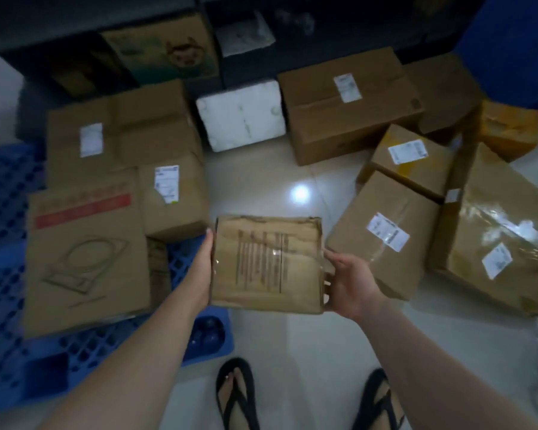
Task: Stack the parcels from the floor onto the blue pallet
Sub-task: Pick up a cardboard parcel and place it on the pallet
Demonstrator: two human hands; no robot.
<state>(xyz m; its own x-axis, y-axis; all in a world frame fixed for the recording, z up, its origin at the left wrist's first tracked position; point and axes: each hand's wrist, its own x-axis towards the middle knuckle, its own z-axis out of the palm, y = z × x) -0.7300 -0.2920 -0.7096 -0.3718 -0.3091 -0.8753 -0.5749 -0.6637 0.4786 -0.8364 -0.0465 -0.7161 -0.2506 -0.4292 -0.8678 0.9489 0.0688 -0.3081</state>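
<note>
Person is wearing black flip-flops: left flip-flop (235, 395), right flip-flop (381, 401). Thin black thong straps are forking in a V from between the toes, and dark soles are showing round each foot. Both forearms are showing bare down to the lower frame edge. Left hand (204, 268) and right hand (351, 283) are showing bare as well.
</note>
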